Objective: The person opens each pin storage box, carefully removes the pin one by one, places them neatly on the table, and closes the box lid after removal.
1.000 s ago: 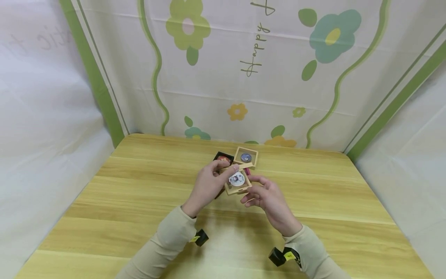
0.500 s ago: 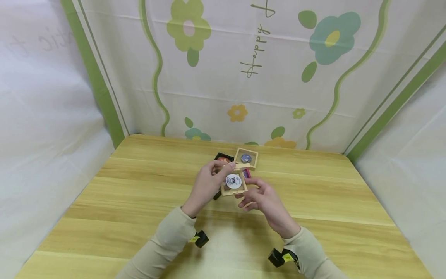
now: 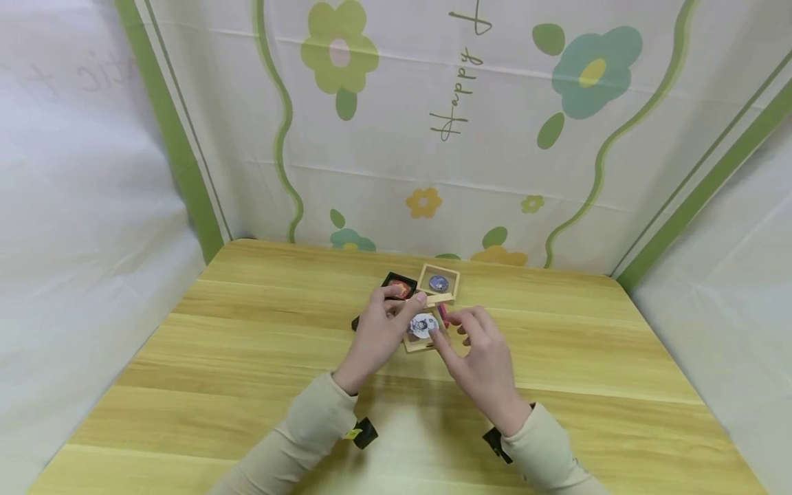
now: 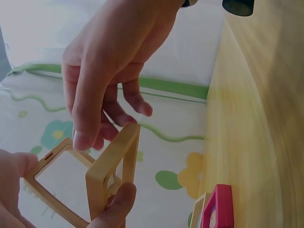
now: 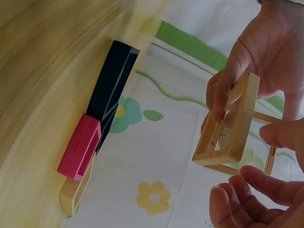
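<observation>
My left hand (image 3: 380,335) grips a small wood-coloured hinged display frame (image 3: 416,346) with clear panes, its two halves spread apart. A white round badge (image 3: 423,323) with a cartoon figure shows in it in the head view. The left thumb presses one half (image 4: 107,173) in the left wrist view, and left fingers lie behind the frame (image 5: 244,118) in the right wrist view. My right hand (image 3: 485,357) hovers at the frame's right side, thumb and fingers parted. Its thumb overlaps the badge's edge in the head view; contact is unclear.
Behind the hands on the wooden table (image 3: 278,309) lie a black frame (image 3: 386,278) with a red badge, a wooden frame (image 3: 456,285) with a blue badge and a pink frame (image 5: 76,152). A printed curtain (image 3: 371,151) rises at the table's back edge.
My right hand has risen from the frame's lower right corner, its thumb now over the near side. The held frame first shifted left, then back right, in my left hand.
</observation>
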Demonstrator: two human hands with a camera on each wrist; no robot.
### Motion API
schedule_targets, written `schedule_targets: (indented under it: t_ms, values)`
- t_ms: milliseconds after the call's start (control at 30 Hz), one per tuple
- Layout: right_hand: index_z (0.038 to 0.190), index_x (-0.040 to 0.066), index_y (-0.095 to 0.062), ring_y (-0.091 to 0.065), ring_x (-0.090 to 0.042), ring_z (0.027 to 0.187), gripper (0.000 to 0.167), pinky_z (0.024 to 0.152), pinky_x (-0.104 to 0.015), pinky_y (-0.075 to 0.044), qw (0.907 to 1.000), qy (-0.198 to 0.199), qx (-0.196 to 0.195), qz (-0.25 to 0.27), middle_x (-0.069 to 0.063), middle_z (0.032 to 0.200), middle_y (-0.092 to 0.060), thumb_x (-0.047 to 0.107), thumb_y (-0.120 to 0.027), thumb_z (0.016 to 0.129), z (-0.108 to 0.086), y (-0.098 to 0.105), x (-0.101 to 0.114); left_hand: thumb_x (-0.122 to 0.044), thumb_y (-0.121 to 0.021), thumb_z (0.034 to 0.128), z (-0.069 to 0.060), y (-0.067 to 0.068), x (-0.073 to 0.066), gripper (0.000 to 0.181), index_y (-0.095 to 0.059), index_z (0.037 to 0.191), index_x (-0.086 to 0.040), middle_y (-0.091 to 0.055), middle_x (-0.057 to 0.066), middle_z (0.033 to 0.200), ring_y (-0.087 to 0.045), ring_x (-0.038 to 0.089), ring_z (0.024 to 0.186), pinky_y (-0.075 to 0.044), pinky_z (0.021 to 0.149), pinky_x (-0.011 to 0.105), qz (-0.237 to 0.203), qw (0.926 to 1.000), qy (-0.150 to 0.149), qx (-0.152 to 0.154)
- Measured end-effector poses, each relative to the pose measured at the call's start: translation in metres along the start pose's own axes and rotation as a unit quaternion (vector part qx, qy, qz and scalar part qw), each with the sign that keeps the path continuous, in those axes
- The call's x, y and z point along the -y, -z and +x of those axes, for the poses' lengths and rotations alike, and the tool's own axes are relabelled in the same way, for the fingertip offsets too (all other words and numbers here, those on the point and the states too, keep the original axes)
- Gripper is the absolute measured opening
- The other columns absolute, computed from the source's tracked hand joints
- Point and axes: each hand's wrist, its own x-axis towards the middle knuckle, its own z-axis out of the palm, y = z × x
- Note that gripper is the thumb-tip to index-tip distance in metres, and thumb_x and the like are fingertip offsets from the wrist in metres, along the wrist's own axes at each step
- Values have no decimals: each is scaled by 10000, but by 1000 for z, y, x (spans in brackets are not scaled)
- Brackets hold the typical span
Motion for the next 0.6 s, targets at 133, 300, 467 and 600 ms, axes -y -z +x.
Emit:
schedule_targets:
  t_ms: [133, 300, 467, 600]
  values:
    - [958, 20, -680, -580, -216, 739, 264, 575, -311, -504, 9999, 62, 82, -89, -79, 914, -597, 201, -815, 821, 0, -1, 0, -631, -630, 872, -3, -5, 1, 779, -396, 1389, -96, -585, 137, 1248, -630, 228, 951, -541, 723, 417, -137, 9998, 37, 120]
    - [956, 14, -691, -567, -233, 789, 292, 641, -328, -484, 9995, -27, 255, -194, -86, 932, -584, 215, -840, 804, -1, -2, -1, -638, -630, 868, -4, -9, 2, 812, -376, 1412, -91, -578, 141, 1257, -602, 234, 1068, -530, 786, 394, -117, 9999, 34, 102]
    - [950, 1, -721, -526, -206, 846, 279, 671, -341, -435, 9986, -13, 472, -218, -79, 943, -559, 169, -862, 777, -1, -3, -1, -631, -629, 873, -5, -9, 2, 803, -382, 1411, -88, -581, 142, 1251, -602, 232, 1067, -529, 795, 396, -80, 9999, 8, 110]
    - [939, -8, -735, -514, -211, 846, 264, 677, -345, -428, 9980, -68, 591, -223, -82, 948, -553, 135, -869, 762, -1, -3, 0, -614, -631, 882, -6, -9, 1, 782, -392, 1404, -83, -587, 143, 1234, -610, 220, 1023, -530, 773, 386, -89, 9998, -49, 191]
